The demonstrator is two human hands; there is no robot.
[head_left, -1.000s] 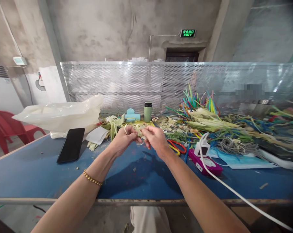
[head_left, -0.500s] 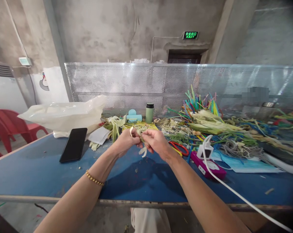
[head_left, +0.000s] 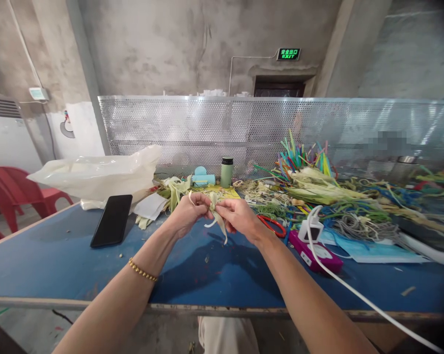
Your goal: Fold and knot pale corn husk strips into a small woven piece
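Note:
Between my two hands, above the blue table (head_left: 141, 282), hangs a small piece of pale green corn husk (head_left: 218, 220) with loose strips trailing down. My left hand (head_left: 192, 211) pinches it from the left, and a thin pale strip curls by its index finger. From the right, my right hand (head_left: 237, 216) grips the same husk between thumb and fingers. The fingertips are close together, and the exact hold is partly hidden. Beyond the hands lie more husks (head_left: 176, 191) and a yellow sheet (head_left: 225, 191).
A black phone (head_left: 111, 221) and white paper (head_left: 150, 205) lie left, near a large plastic bag (head_left: 97, 172). Behind stands a green bottle (head_left: 227, 172). To the right are red-handled scissors (head_left: 275, 226), a purple box (head_left: 316, 251) with a white charger (head_left: 310, 230), and heaped husks (head_left: 314, 184).
The husk strips, mostly hidden a second ago, now hang below my fingers. My hands have shifted slightly while staying together, and the view has moved a little to the left.

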